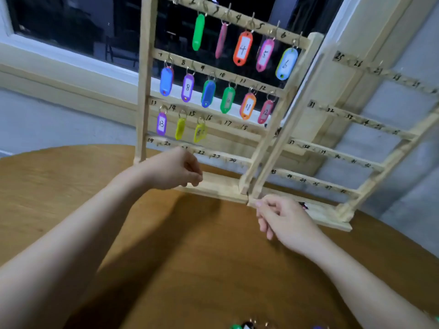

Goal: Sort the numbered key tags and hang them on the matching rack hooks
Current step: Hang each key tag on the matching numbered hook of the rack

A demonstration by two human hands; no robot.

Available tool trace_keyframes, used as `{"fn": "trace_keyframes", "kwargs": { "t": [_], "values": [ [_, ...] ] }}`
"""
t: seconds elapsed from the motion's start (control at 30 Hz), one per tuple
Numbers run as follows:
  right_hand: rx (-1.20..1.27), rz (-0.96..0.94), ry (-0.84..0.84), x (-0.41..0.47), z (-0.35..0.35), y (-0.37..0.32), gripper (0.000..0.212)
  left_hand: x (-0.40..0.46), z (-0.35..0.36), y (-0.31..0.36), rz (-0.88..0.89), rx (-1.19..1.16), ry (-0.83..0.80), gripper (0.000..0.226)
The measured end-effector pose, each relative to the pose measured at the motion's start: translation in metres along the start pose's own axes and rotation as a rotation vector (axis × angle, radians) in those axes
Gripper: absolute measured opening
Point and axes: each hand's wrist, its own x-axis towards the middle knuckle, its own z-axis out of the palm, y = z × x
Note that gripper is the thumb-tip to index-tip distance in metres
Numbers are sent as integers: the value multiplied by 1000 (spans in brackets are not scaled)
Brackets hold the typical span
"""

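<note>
Tags hang on the left rack (145, 91) through hook 15, the last a yellow tag (200, 132) on the third rail, and we judge hook 16, just right of it on that same rail, to be the next one due. Our left hand (174, 170) sits in front of the rack's bottom rail, fingers curled in; whether anything is held in it we cannot tell. Our right hand (282, 222) is at the rack's base by the right-hand post, fingers bent, with something small and dark (303, 205) just beyond the knuckles, possibly a tag, but too blurred to say if it is gripped. More loose tags (247, 326) lie on the table (59, 186), well in front of the rack at the near edge of view. A second rack (356, 148), numbered from 25, stands against the first rack's right side with nothing hung on it. These tags look like light, stiff plastic with a thin wire ring on top; we would pinch the plastic body low down so the ring stays free to slip over the hook. The ring is small, so it may catch or slide off.
</note>
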Motion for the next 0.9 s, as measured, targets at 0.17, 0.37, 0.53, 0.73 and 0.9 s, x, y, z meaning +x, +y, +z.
{"fn": "trace_keyframes", "kwargs": {
  "t": [0.17, 0.37, 0.53, 0.73, 0.9],
  "values": [
    [332, 224, 51, -66, -31, 49, 34, -14, 70, 43, 145, 269, -303, 17],
    [190, 311, 195, -136, -73, 111, 36, -30, 127, 101, 268, 280, -436, 10],
    [-39, 407, 215, -182, -104, 155, 35, -31, 160, 147, 294, 264, -514, 13],
    [-121, 466, 169, -203, -115, 185, 23, -29, 214, 211, 298, 161, -528, 19],
    [-176, 464, 189, -189, -115, 190, 15, -17, 262, 249, 228, 66, -524, 22]
  ]
}}
